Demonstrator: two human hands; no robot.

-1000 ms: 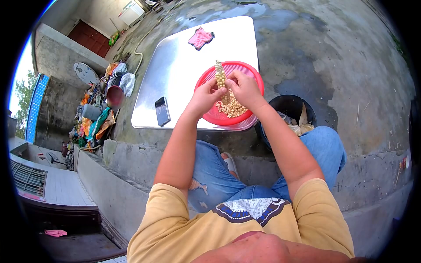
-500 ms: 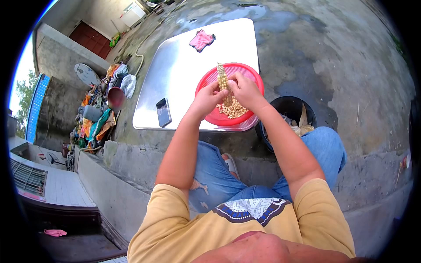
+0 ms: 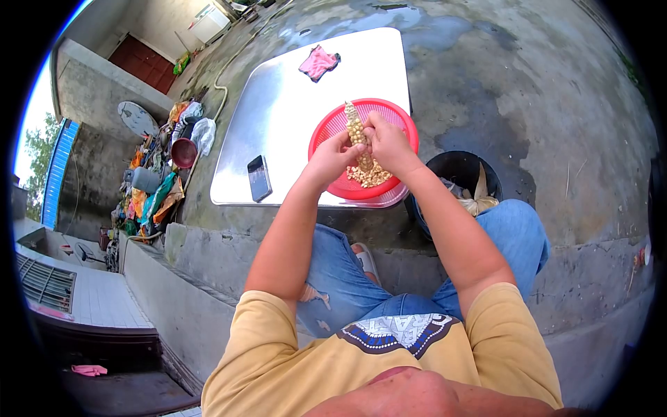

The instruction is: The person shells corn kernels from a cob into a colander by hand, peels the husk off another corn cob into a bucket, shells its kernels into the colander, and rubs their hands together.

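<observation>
An upright corn cob, partly bare of kernels at its tip, is held over a red plastic basket. My left hand is closed on the cob's left side. The fingers of my right hand press against its right side, the thumb close to the left one. Loose yellow kernels lie in the basket beneath the cob. The basket stands on a shiny metal table.
On the table are a phone and a pink cloth. A dark bucket with husks stands right of the table. A cluttered heap lies at the left beside a low wall.
The cob and both hands have shifted slightly to the right since the first frame. My right fingers have moved a little along the cob.
</observation>
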